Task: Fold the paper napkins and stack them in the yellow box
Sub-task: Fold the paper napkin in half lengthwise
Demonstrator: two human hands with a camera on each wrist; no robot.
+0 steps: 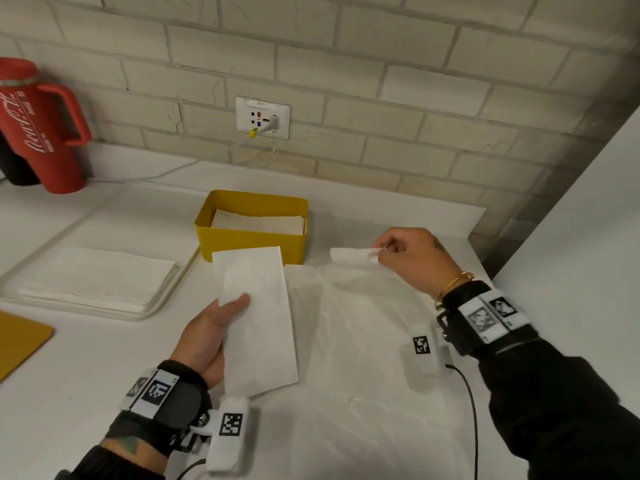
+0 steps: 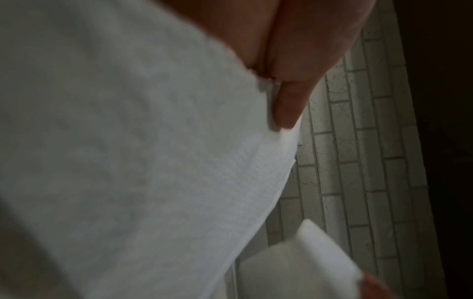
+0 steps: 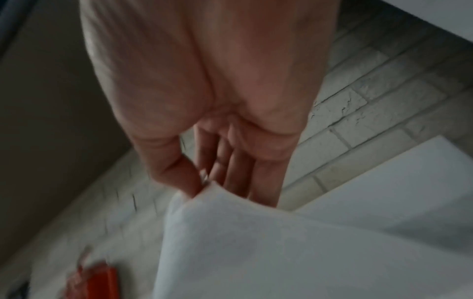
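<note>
An unfolded stack [image 1: 100, 282] waits on the tray; folded napkins already lie in the yellow box [image 1: 252, 237]. Your left hand [image 1: 211, 337] grips a part-folded napkin [image 1: 256, 323] while your right hand [image 1: 412, 258] pinches its far corner.

Head view looks down; wrist views, close, share the brick wall [image 2: 358, 141]

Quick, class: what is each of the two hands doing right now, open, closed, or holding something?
Left hand: grips a folded napkin, thumb on top.
Right hand: pinches a corner of the unfolded napkin spread on the table.
</note>
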